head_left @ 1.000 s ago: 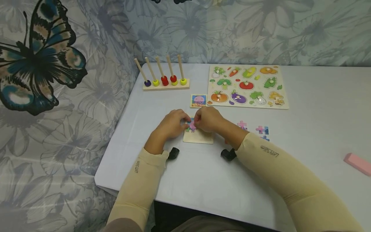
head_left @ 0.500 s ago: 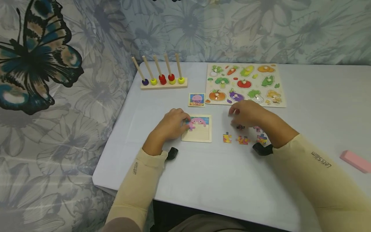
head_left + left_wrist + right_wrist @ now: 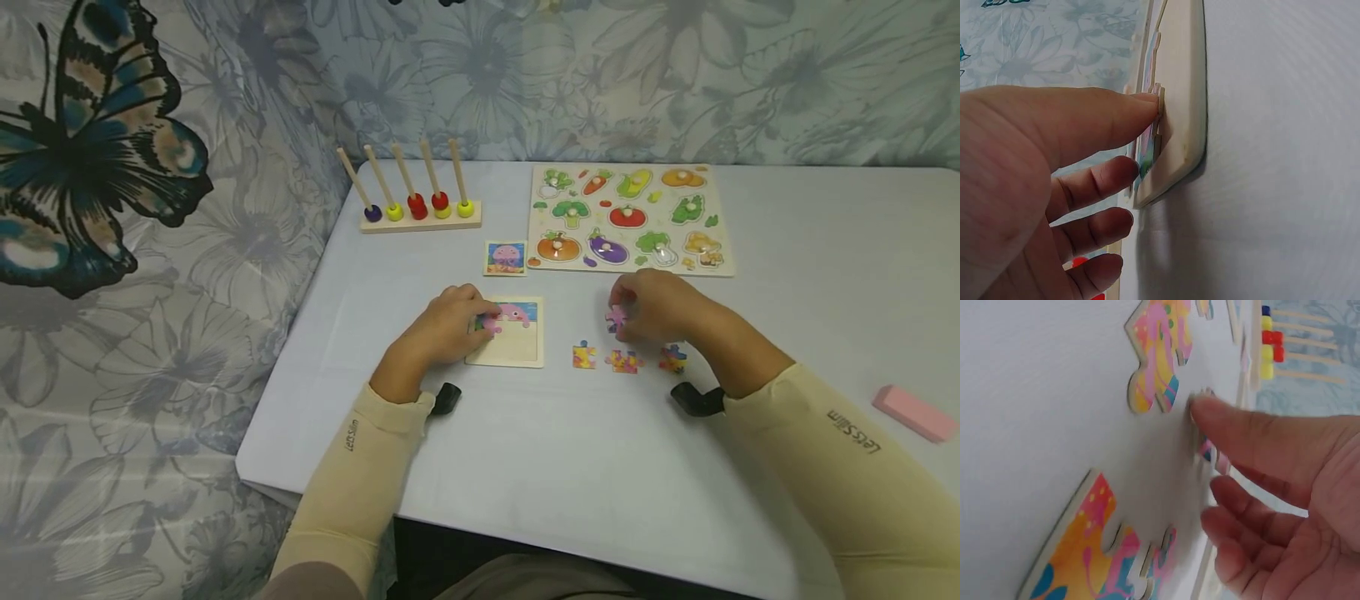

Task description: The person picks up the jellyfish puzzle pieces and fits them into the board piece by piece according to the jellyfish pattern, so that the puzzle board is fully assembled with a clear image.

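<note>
My left hand (image 3: 448,323) rests at the left side of a square wooden puzzle tray (image 3: 512,353). Its thumb touches the fitted pink and blue jigsaw pieces (image 3: 516,312) along the top and left; in the left wrist view the other fingers (image 3: 1094,234) are loosely bent beside the tray. To the right, my right hand (image 3: 660,304) pinches a pink jigsaw piece (image 3: 616,318) between thumb and fingers. Loose pieces lie below it: a yellow one (image 3: 584,356), an orange-pink one (image 3: 624,361) and a yellow-blue one (image 3: 672,358). The right hand may hide more.
A small picture card (image 3: 506,258) of a pink octopus lies behind the tray. Farther back are a vegetable peg puzzle board (image 3: 667,225) and a peg stand (image 3: 422,220) with coloured beads. A pink block (image 3: 913,412) lies at the table's right.
My right hand has left the tray, moved right to the loose pieces and taken hold of a pink jigsaw piece. The left hand stays at the tray's left side.
</note>
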`<state>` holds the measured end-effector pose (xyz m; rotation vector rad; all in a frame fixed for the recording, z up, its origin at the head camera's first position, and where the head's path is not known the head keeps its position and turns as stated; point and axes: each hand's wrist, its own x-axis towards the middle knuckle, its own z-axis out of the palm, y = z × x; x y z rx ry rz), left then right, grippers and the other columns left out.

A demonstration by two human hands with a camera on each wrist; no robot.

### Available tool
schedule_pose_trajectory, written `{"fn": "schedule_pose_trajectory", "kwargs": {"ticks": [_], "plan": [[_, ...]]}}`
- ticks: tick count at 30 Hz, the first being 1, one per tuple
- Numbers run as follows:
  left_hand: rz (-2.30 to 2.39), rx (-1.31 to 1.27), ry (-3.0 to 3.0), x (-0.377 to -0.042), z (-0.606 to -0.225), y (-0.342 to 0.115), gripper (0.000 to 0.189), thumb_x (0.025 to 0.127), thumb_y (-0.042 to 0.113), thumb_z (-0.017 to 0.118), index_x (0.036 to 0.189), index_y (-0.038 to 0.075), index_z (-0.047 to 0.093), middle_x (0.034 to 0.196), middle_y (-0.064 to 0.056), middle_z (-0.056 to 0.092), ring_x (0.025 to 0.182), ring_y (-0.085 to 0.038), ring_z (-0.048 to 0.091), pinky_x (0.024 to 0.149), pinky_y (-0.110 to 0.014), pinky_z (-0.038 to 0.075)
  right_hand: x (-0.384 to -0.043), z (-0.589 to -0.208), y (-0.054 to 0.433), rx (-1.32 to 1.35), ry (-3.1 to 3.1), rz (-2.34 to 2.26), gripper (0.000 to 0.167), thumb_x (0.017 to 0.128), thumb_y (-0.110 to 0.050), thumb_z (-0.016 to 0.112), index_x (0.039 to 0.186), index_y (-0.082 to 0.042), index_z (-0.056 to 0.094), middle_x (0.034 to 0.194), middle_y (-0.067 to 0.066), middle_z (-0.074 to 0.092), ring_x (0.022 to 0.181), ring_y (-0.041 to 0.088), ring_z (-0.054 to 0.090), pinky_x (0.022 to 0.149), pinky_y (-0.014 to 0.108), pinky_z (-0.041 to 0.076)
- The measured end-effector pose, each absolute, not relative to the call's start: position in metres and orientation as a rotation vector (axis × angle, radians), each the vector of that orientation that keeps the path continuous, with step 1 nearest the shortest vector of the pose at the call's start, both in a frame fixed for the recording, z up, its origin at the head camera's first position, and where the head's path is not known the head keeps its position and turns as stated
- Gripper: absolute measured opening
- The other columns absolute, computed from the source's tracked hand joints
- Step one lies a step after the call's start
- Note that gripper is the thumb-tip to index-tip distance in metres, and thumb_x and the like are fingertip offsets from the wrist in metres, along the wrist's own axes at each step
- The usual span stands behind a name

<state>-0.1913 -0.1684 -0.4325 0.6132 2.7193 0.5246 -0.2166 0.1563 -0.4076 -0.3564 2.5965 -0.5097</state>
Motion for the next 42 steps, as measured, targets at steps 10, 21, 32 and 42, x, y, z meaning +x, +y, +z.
{"fn": "schedule_pose_trajectory", "kwargs": {"ticks": [10,21,32,42], "plan": [[0.567,0.605,2.705,-0.194,-0.437,-0.171,0.04,0.097,0.027,0.069,0.137,0.024,0.066,0.122,0.001,0.057,0.115,-0.02,0.049,0.104,-0.041,0.042,-0.219,-0.394,0.132,-0.365,2.631,-0.66,0.009,0.094,-0.016,0.074,0.101,-0.011,0.073,0.091,0.008,0.067,0.087,0.027,0.056,0.071,0.036,0.049],[0.578,0.603,2.705,-0.196,-0.437,-0.172,0.038,0.098,0.029,0.069,0.136,0.026,0.067,0.121,0.004,0.056,0.115,-0.019,0.049,0.104,-0.042,0.042,-0.225,-0.412,0.063,-0.388,2.382,-0.952,0.009,0.094,-0.016,0.074,0.103,-0.012,0.073,0.09,0.006,0.069,0.08,0.02,0.062,0.07,0.029,0.052],[0.609,0.625,2.727,-0.196,-0.438,-0.168,0.037,0.097,0.028,0.068,0.133,0.023,0.069,0.117,0.003,0.059,0.112,-0.02,0.052,0.098,-0.04,0.045,-0.225,-0.424,0.031,-0.403,2.46,-0.895,0.007,0.092,-0.015,0.076,0.095,-0.009,0.077,0.081,0.005,0.069,0.076,0.019,0.06,0.065,0.027,0.049],[0.591,0.595,2.753,-0.193,-0.435,-0.164,0.034,0.096,0.029,0.071,0.129,0.021,0.07,0.119,0.001,0.061,0.114,-0.022,0.054,0.1,-0.042,0.045,-0.225,-0.42,0.022,-0.444,2.542,-0.739,0.008,0.09,-0.015,0.076,0.095,-0.009,0.079,0.083,0.003,0.071,0.085,0.02,0.06,0.071,0.029,0.047]]}}
